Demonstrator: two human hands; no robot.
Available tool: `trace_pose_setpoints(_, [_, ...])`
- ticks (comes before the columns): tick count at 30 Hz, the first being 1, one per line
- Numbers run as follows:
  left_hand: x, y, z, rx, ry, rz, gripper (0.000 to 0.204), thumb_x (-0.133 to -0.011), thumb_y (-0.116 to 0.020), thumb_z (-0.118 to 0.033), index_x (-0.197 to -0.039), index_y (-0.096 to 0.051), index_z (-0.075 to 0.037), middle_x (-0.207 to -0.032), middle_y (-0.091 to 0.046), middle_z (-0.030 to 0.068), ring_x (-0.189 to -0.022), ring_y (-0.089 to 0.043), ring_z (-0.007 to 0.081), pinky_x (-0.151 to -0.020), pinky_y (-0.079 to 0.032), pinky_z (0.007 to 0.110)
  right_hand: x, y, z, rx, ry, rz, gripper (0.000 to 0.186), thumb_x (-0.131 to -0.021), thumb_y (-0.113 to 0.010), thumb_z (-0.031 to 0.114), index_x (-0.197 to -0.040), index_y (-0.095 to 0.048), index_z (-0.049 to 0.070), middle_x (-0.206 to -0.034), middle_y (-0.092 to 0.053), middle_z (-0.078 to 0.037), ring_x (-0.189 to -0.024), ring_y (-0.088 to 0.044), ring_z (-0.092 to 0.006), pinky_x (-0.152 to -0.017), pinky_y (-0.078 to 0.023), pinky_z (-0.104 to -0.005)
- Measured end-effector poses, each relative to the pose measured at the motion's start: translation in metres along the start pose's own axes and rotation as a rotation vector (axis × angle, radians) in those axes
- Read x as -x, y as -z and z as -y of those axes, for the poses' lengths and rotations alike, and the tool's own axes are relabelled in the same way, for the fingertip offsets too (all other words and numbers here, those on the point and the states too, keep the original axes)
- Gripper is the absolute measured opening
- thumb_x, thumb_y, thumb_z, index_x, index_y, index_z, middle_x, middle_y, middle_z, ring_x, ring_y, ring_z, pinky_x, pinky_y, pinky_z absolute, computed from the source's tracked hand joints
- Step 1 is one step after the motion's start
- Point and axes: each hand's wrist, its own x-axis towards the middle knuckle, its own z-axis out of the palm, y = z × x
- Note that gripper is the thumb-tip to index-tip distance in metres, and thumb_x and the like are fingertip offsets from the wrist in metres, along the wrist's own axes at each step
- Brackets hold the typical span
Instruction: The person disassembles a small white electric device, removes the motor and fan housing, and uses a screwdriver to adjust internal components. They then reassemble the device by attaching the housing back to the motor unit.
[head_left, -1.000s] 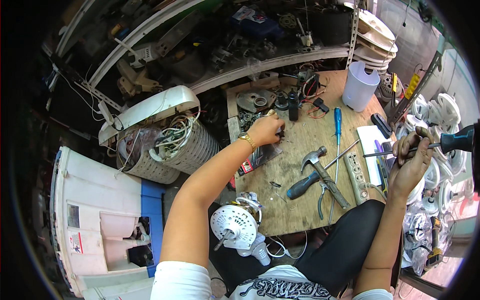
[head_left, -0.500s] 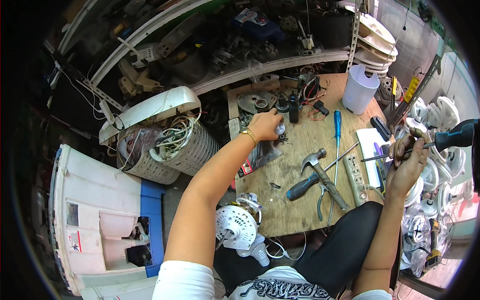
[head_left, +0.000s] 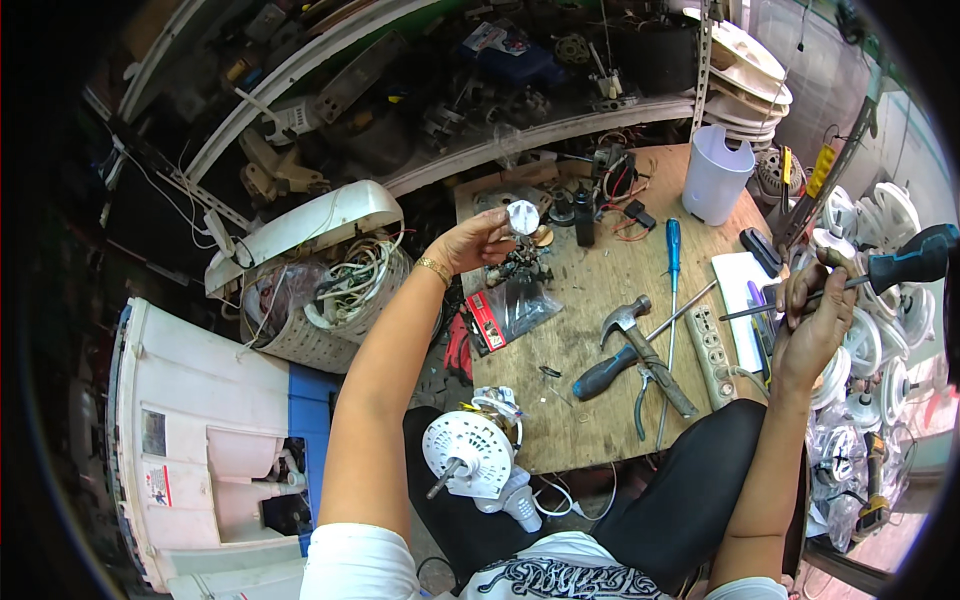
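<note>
My left hand (head_left: 472, 242) is raised over the far left part of the wooden table (head_left: 570, 320), its fingers closed on a small round white knob (head_left: 523, 217). Small dark parts and a clear plastic bag with a red card (head_left: 485, 322) lie beneath it. At the right, my right hand (head_left: 815, 325) grips a long screwdriver (head_left: 908, 266) by its shaft; its black-and-blue handle points right. A white fan motor (head_left: 467, 455) with a metal shaft sits at the table's near left corner, by my leg.
On the table lie a claw hammer (head_left: 650, 350), another screwdriver (head_left: 605, 374), pliers (head_left: 642, 405), a blue-handled screwdriver (head_left: 675, 250) and a power strip (head_left: 711, 355). A pale plastic container (head_left: 718, 175) stands far right. Baskets of wires (head_left: 350, 290) are left; white fan parts (head_left: 865, 345) hang right.
My left hand has lifted from the parts on the table and moved up and left, now with the white knob plainly showing. My right hand has barely moved.
</note>
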Motion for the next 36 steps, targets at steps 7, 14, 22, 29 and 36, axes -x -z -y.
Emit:
trace_pose_setpoints(7, [-0.076, -0.083, 0.035, -1.107, -0.049, -0.162, 0.055, -0.079, -0.081, -0.037, -0.119, -0.066, -0.003, -0.102, -0.071, 0.0077, -0.094, -0.064, 0.0159, -0.081, -0.050, 0.030, 0.004, -0.010, 0.003, -0.003, -0.031, 0.001, 0.030, -0.108, -0.041, 0.027, -0.111, -0.057, 0.003, -0.067, -0.041, 0.002, -0.054, -0.035, -0.0051, -0.051, -0.031, -0.0210])
trace_pose_setpoints(14, [-0.108, -0.136, 0.066, -1.709, -0.093, -0.233, 0.045, -0.074, -0.080, -0.037, -0.113, -0.071, -0.015, -0.095, -0.074, 0.0094, -0.090, -0.070, 0.0288, -0.078, -0.054, 0.040, 0.002, -0.003, 0.005, 0.039, -0.045, 0.029, 0.030, -0.108, -0.041, 0.028, -0.111, -0.057, 0.002, -0.067, -0.041, 0.002, -0.054, -0.036, -0.0050, -0.050, -0.031, -0.0211])
trace_pose_setpoints(22, [-0.072, -0.069, 0.068, -1.852, 0.016, -0.231, 0.016, -0.076, -0.074, -0.021, -0.092, -0.077, -0.018, -0.086, -0.073, 0.0067, -0.086, -0.070, 0.0257, -0.074, -0.055, 0.039, -0.003, 0.001, 0.006, -0.048, 0.014, -0.010, 0.032, -0.108, -0.041, 0.028, -0.112, -0.059, 0.001, -0.066, -0.042, 0.001, -0.053, -0.035, -0.0055, -0.049, -0.032, -0.0219])
trace_pose_setpoints(29, [-0.069, -0.061, 0.072, -1.801, -0.173, -0.017, 0.015, -0.077, -0.073, -0.017, -0.092, -0.076, -0.016, -0.085, -0.072, 0.0071, -0.082, -0.069, 0.0266, -0.072, -0.054, 0.038, -0.003, 0.002, 0.004, -0.040, 0.013, -0.010, 0.031, -0.108, -0.041, 0.027, -0.113, -0.058, 0.001, -0.068, -0.043, 0.001, -0.054, -0.035, -0.0054, -0.049, -0.031, -0.0215])
trace_pose_setpoints(36, [-0.071, -0.051, 0.074, -1.788, -0.261, 0.086, 0.012, -0.080, -0.069, -0.014, -0.090, -0.073, -0.010, -0.086, -0.070, 0.0090, -0.080, -0.069, 0.0260, -0.070, -0.053, 0.037, -0.005, 0.000, 0.008, 0.107, -0.007, -0.025, 0.029, -0.108, -0.042, 0.026, -0.112, -0.058, 0.002, -0.070, -0.044, 0.001, -0.055, -0.037, -0.0050, -0.049, -0.028, -0.0201])
